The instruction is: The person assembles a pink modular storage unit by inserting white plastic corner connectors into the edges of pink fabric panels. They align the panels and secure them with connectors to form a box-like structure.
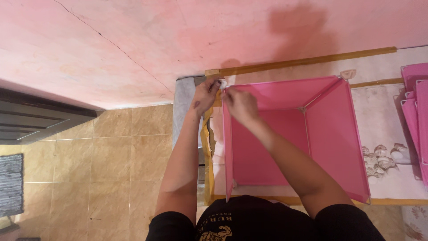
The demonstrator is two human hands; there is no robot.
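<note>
A pink panel cube [332, 134], open at the top, stands on a low wooden-edged table [307, 60]. Its far left top corner carries a small white plastic connector [222, 83]. My left hand [204, 96] pinches that connector from the left side. My right hand [240, 105] grips the top edge of the pink panel right beside the connector, fingers closed on the wire rim. Both forearms reach forward from my black shirt at the bottom of the view.
More pink panels [415, 111] lie stacked at the table's right edge. Another white connector [347, 73] sits on the cube's far right corner. A pink wall [133, 40] rises behind, tan floor tiles [102, 156] spread left, and a dark mat [11, 185] lies far left.
</note>
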